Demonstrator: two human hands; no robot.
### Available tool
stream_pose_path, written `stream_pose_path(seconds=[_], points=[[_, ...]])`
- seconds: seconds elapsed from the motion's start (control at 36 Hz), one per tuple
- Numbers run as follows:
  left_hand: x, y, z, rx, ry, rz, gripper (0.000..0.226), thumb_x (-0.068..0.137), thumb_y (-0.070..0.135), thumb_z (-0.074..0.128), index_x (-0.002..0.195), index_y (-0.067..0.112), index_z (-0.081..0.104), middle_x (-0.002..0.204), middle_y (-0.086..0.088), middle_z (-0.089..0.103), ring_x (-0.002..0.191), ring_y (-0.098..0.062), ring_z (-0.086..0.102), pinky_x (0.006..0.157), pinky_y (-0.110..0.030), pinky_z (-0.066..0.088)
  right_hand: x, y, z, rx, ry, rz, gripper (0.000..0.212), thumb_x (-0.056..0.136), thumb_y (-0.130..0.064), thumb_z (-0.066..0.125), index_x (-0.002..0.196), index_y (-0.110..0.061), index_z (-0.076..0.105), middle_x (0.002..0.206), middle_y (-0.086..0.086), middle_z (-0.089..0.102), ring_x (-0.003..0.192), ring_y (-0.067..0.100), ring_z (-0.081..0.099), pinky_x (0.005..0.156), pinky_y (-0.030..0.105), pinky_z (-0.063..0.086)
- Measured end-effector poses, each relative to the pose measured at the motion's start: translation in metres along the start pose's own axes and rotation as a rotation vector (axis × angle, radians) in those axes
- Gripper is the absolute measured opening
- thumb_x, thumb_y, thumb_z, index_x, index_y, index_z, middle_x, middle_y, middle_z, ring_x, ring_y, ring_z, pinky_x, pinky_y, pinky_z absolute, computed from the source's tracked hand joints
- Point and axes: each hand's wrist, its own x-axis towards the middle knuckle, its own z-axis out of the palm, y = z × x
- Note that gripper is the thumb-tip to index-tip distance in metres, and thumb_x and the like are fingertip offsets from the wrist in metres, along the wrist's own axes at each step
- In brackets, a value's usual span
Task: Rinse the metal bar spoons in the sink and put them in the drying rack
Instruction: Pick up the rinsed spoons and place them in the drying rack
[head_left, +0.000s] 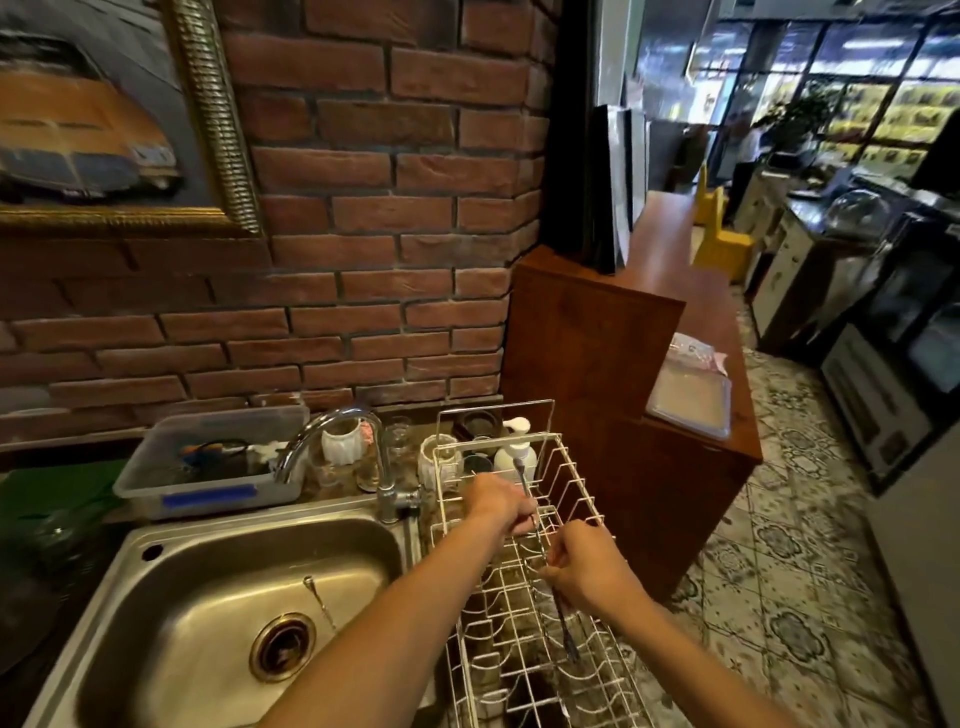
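Over the white drying rack (524, 597), lower centre: left hand (501, 501) and right hand (587, 564) both gripping one bar spoon (563, 626). Lower left, in the sink (208, 571): second spoon (318, 597) lying near the drain.

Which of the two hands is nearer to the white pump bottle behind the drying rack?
Left. The left hand is just below the white pump bottle, gripping a bar spoon. The right hand is lower over the drying rack, farther away.

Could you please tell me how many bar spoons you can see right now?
2: one spoon lies in the sink near the drain; the other is held by both hands over the drying rack. Others may be hidden.
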Motion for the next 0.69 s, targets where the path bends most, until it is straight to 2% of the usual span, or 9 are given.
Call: stream_pose_path(seconds=[0.06, 0.11, 0.14, 0.25, 0.36, 0.47, 0.53, 0.61, 0.69], points=[[0.003, -0.003, 0.003, -0.023, 0.040, -0.005, 0.015, 0.090, -0.013, 0.059, 0.084, 0.000, 0.060, 0.074, -0.011, 0.059, 0.061, -0.023, 0.060, 0.050, -0.028, 0.046, 0.001, 0.003, 0.001, -0.026, 0.007, 0.003, 0.022, 0.086, -0.021, 0.073, 0.072, -0.021, 0.055, 0.070, -0.003, 0.062, 0.061, 0.002, 0.055, 0.055, 0.016, 0.043], [0.006, -0.005, 0.008, 0.011, 0.074, -0.014, 0.008, 0.088, -0.011, 0.063, 0.091, -0.004, 0.065, 0.084, -0.014, 0.065, 0.070, -0.026, 0.067, 0.064, -0.034, 0.058, 0.001, 0.006, 0.002, -0.059, -0.003, 0.005, 0.029, 0.085, -0.017, 0.071, 0.067, -0.024, 0.051, 0.068, -0.008, 0.055, 0.064, 0.005, 0.055, 0.058, 0.018, 0.044], [0.009, -0.007, 0.010, 0.028, 0.085, -0.026, 0.009, 0.088, -0.010, 0.063, 0.096, -0.005, 0.066, 0.090, -0.016, 0.067, 0.072, -0.026, 0.068, 0.063, -0.033, 0.060, 0.001, 0.007, 0.003, -0.072, -0.012, 0.010, 0.027, 0.085, -0.014, 0.069, 0.068, -0.023, 0.052, 0.068, -0.008, 0.054, 0.066, 0.008, 0.055, 0.059, 0.021, 0.045], [0.015, -0.014, 0.020, 0.139, 0.108, -0.052, 0.020, 0.087, -0.011, 0.065, 0.106, -0.007, 0.066, 0.111, -0.021, 0.067, 0.087, -0.030, 0.072, 0.046, -0.027, 0.055, 0.000, 0.011, 0.007, -0.130, -0.019, 0.020, 0.012, 0.087, -0.005, 0.060, 0.090, -0.015, 0.062, 0.080, -0.002, 0.058, 0.071, 0.015, 0.052, 0.064, 0.026, 0.042], [0.018, -0.017, 0.028, 0.293, 0.136, -0.069, 0.012, 0.082, -0.008, 0.072, 0.092, -0.003, 0.067, 0.107, -0.020, 0.071, 0.088, -0.032, 0.074, 0.039, -0.028, 0.053, -0.002, 0.013, 0.011, -0.158, -0.029, 0.024, 0.016, 0.091, -0.003, 0.055, 0.104, -0.012, 0.062, 0.099, 0.006, 0.063, 0.085, 0.021, 0.058, 0.070, 0.029, 0.044], [0.026, -0.022, 0.033, 0.503, 0.201, -0.015, 0.025, 0.079, 0.003, 0.079, 0.103, 0.002, 0.069, 0.109, -0.014, 0.067, 0.089, -0.030, 0.073, 0.050, -0.032, 0.061, -0.005, 0.013, 0.013, -0.161, -0.035, 0.033, 0.023, 0.092, -0.003, 0.053, 0.113, -0.012, 0.060, 0.113, 0.008, 0.064, 0.094, 0.025, 0.063, 0.069, 0.029, 0.039], [0.028, -0.023, 0.035, 0.605, 0.220, 0.032, 0.020, 0.078, 0.005, 0.080, 0.096, 0.005, 0.071, 0.104, -0.011, 0.070, 0.083, -0.023, 0.072, 0.043, -0.025, 0.056, -0.005, 0.013, 0.014, -0.153, -0.034, 0.032, 0.026, 0.093, -0.002, 0.052, 0.115, -0.012, 0.059, 0.114, 0.009, 0.063, 0.086, 0.023, 0.060, 0.068, 0.029, 0.039], [0.032, -0.027, 0.037, 0.708, 0.240, 0.093, 0.017, 0.078, 0.002, 0.079, 0.092, 0.006, 0.071, 0.082, -0.004, 0.069, 0.057, -0.012, 0.065, 0.034, -0.020, 0.050, -0.004, 0.011, 0.016, -0.141, -0.040, 0.034, 0.029, 0.092, 0.002, 0.054, 0.117, -0.011, 0.060, 0.112, 0.009, 0.063, 0.075, 0.017, 0.052, 0.067, 0.026, 0.039], [0.036, -0.030, 0.038, 0.769, 0.260, 0.140, 0.021, 0.084, 0.003, 0.074, 0.103, 0.008, 0.069, 0.078, -0.001, 0.061, 0.045, -0.004, 0.048, 0.027, -0.016, 0.035, -0.004, 0.007, 0.017, -0.154, -0.062, 0.043, 0.033, 0.090, 0.005, 0.055, 0.118, -0.011, 0.060, 0.115, 0.011, 0.063, 0.092, 0.024, 0.063, 0.070, 0.029, 0.044]])
